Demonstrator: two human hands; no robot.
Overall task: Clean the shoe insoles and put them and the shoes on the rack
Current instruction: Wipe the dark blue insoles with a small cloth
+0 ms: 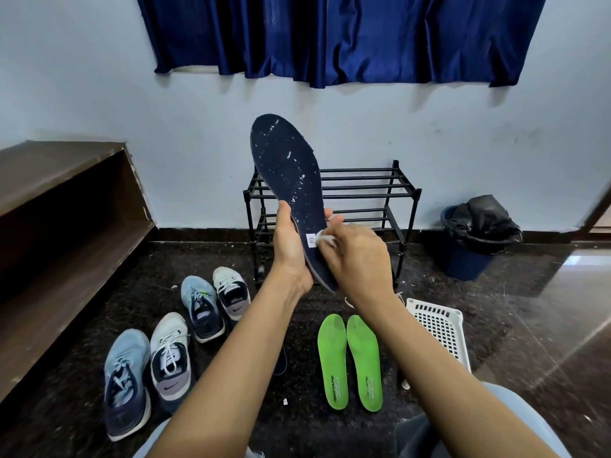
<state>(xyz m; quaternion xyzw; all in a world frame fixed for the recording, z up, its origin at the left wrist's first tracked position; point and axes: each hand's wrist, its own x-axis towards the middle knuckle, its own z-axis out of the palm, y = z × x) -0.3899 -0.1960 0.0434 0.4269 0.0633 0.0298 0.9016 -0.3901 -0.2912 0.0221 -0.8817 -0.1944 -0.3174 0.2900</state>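
My left hand [291,249] grips a dark navy insole [286,170] near its heel and holds it upright in front of me; white flecks dot its surface. My right hand [353,256] pinches a small white tissue [322,239] against the insole beside its white label. Behind the insole stands a black two-tier shoe rack [363,190] with nothing on its bars. Two green insoles [350,361] lie side by side on the dark floor. To the left are several shoes: a blue pair [125,381] [201,309] and a white pair [170,358] [233,292]. Another dark insole [280,361] peeks out under my left forearm.
A white perforated plastic basket [441,325] sits on the floor at the right. A blue bin with a black liner [472,239] stands by the wall. A brown wooden shelf unit [66,206] runs along the left. Blue curtains [337,38] hang above.
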